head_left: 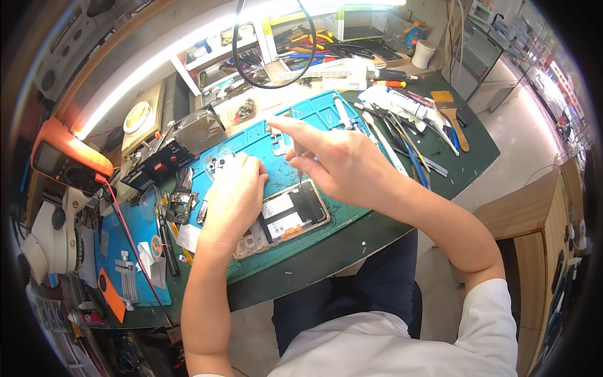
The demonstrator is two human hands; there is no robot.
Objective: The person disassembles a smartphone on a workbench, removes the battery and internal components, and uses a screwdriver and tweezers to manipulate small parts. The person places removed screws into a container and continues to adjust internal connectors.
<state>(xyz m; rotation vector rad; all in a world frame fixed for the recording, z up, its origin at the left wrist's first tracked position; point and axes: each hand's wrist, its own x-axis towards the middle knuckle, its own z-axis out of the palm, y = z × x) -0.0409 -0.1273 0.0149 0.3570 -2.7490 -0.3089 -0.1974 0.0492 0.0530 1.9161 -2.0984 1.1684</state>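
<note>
An opened phone lies on the blue work mat, its battery and black inner parts showing. My right hand is over the phone's far right part, thumb and fingers closed round a slim upright screwdriver; most of it is hidden by the fingers. The index finger stretches out to the left, off the tool. My left hand is beside the phone's left end with its fingers curled together. What they hold, if anything, is hidden. Small metal parts lie on the mat beyond the hands.
An orange multimeter with a red lead stands at the left. Tweezers and other tools, a white tube and a brush lie at the right. A shelf with pliers is behind; a black cable loop hangs in front.
</note>
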